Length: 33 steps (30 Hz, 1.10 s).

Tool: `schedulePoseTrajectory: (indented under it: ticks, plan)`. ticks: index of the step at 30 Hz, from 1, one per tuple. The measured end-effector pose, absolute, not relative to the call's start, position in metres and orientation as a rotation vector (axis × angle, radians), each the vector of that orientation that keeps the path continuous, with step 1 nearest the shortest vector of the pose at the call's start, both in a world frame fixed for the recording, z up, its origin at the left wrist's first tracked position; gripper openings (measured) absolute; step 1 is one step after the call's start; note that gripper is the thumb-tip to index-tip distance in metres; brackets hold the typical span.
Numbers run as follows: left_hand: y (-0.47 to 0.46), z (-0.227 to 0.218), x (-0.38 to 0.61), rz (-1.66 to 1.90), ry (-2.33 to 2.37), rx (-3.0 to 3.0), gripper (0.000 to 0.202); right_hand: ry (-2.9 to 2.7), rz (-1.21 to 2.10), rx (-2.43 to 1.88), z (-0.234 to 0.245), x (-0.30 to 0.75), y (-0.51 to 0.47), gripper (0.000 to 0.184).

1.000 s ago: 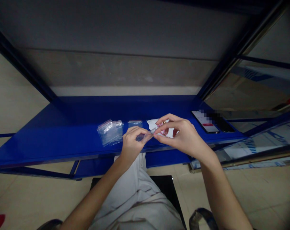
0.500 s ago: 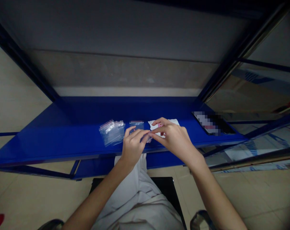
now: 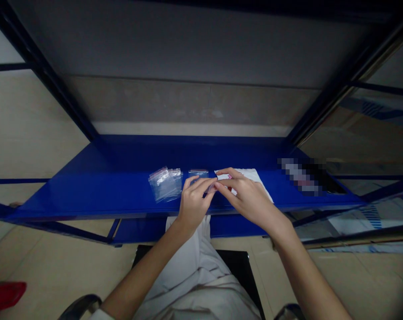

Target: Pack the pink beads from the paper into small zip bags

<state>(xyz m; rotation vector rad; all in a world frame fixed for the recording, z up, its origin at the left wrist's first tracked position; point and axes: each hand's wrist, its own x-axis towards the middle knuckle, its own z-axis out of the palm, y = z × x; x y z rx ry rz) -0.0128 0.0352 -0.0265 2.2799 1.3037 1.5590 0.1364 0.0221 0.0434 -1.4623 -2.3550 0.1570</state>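
Note:
Both hands meet over the front of a blue metal shelf [image 3: 88, 195]. My left hand [image 3: 194, 202] has its fingers stretched forward and close together, pressing a small clear zip bag [image 3: 210, 188] that my right hand [image 3: 246, 195] pinches at its other end. Most of the bag is hidden by the fingers. Under my right hand lies a white sheet [image 3: 251, 175] with small pink bits on it. A single clear zip bag [image 3: 197, 173] lies just beyond my left fingertips, and a small pile of clear zip bags [image 3: 165, 183] sits to the left.
A phone [image 3: 304, 180] with a lit screen lies on the shelf's right end. Dark blue uprights frame the shelf at both sides. My lap in pale trousers and a black seat are below. Something red [image 3: 4, 295] lies on the tiled floor at far left.
Both hands have lowered from above the shelf's edge down onto it, still together on the small bag. The view has shifted slightly left.

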Motion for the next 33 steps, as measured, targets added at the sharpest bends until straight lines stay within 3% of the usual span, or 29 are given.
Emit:
schedulePoseTrajectory:
  ticks: [6,15,23,33]
  plan:
    - [0.037,-0.023,-0.013,1.518,1.171,2.123,0.014,-2.308,0.295,-1.424,0.047,0.142,0.023,0.029]
    - [0.04,-0.007,-0.014,1.257,1.001,1.071,0.023,-1.861,0.331,-1.372,0.042,0.177,0.036,0.025]
    - [0.038,-0.002,-0.022,1.302,1.085,1.039,0.018,-2.012,0.091,-1.835,-0.002,0.242,0.062,0.015]
    - [0.032,-0.007,-0.019,1.296,1.078,1.082,0.022,-2.257,0.541,-1.613,-0.03,0.252,0.064,0.02]
